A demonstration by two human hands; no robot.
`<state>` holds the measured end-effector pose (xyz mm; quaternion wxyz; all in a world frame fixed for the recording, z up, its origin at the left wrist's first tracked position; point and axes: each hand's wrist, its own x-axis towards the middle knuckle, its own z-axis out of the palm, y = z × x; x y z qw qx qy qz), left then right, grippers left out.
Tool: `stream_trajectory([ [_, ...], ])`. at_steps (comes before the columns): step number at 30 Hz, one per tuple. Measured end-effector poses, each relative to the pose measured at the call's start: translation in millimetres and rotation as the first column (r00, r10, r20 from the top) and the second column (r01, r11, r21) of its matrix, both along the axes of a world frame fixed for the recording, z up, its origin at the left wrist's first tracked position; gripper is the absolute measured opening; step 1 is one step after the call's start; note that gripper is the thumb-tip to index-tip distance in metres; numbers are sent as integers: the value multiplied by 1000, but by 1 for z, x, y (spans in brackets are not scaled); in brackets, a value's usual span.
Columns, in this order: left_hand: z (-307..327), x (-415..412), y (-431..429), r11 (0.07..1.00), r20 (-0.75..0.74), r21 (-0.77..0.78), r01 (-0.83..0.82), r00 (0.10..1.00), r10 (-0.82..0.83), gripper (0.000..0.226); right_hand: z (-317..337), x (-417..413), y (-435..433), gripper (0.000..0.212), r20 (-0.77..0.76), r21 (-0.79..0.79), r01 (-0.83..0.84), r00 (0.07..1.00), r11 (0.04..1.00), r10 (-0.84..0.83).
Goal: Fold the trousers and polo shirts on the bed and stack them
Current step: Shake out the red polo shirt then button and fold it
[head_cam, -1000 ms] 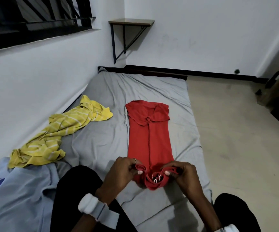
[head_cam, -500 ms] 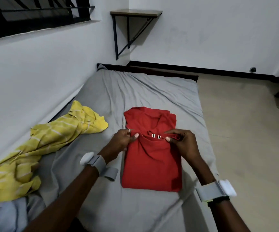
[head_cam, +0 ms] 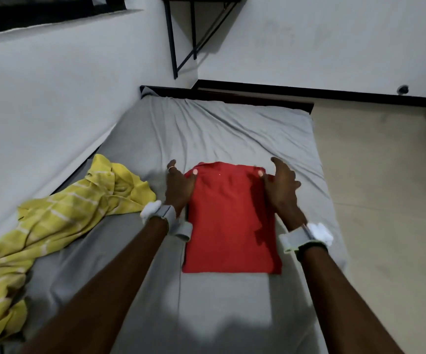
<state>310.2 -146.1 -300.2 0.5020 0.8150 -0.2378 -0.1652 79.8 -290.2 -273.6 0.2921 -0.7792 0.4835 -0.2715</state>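
The red polo shirt (head_cam: pixel 229 221), folded into a rectangle, lies flat on the grey-sheeted bed (head_cam: pixel 232 129). My left hand (head_cam: pixel 178 186) and right hand (head_cam: pixel 281 185) flank its far corners, fingers loose and uncurled, each thumb touching the cloth. A crumpled yellow striped shirt (head_cam: pixel 66 213) lies to my left, near the wall.
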Motion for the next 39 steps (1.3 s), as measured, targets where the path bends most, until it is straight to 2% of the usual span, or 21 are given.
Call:
stream_trajectory([
  [2, -4, -33, 38, 997, 105, -83, 3, 994, 6, 55, -7, -20, 43, 43, 100, -89, 25, 995, 996, -16],
  [4, -15, -73, 85, 1000, 151, -13, -16, 988, 17, 44, -24, -45, 92, 33, 82, -107, 108, 992, 988, -99],
  [5, -17, -95, 103, 997, 136, 61, -48, 990, 39, 48, -34, -55, 109, 34, 40, -66, 167, 986, 984, -164],
  [6, -25, -114, 123, 989, 108, 127, -72, 992, 58, 54, -44, -63, 128, 40, -27, -8, 222, 975, 975, -222],
  [8, -31, -142, 139, 985, 49, 156, -72, 997, 65, 64, -58, -69, 150, 54, -95, 70, 272, 960, 960, -265],
  [11, -24, -143, 139, 981, -53, 189, -48, 997, 59, 74, -44, -62, 168, 66, -60, 245, 231, 973, 942, -223],
  [14, -18, -129, 136, 974, -179, 225, 16, 983, 25, 57, -32, -57, 163, 70, -7, 428, 183, 980, 885, -198],
  [17, -15, -127, 155, 990, -425, 91, 106, 903, -57, 33, -23, -70, 164, 67, 92, 458, 170, 967, 873, -237],
  [18, -15, -129, 167, 991, -447, 68, 117, 891, -74, 23, -21, -78, 169, 66, 111, 459, 168, 964, 872, -244],
  [22, -20, -147, 223, 977, -371, 77, 199, 915, -157, 25, -26, -119, 207, 64, 152, 528, 124, 960, 840, -236],
  [25, -15, -174, 262, 990, -319, 25, 137, 940, -122, 30, -30, -159, 245, 59, 218, 551, 102, 940, 828, -261],
  [27, -12, -193, 282, 991, -250, 21, 129, 961, -119, 37, -36, -182, 269, 56, 223, 544, 129, 930, 829, -291],
  [31, -6, -221, 313, 977, -192, 28, 212, 960, -203, 50, -40, -218, 303, 52, 203, 530, 153, 932, 834, -300],
  [35, -3, -241, 334, 960, -177, 29, 279, 946, -270, 56, -32, -230, 321, 53, 124, 389, 230, 946, 892, -299],
  [37, -3, -245, 341, 956, -178, 36, 292, 943, -282, 56, -27, -224, 331, 49, 46, 295, 256, 959, 921, -281],
  [39, 1, -245, 345, 954, -198, 31, 299, 937, -288, 56, -26, -208, 338, 44, -186, 99, 278, 948, 955, -257],
])
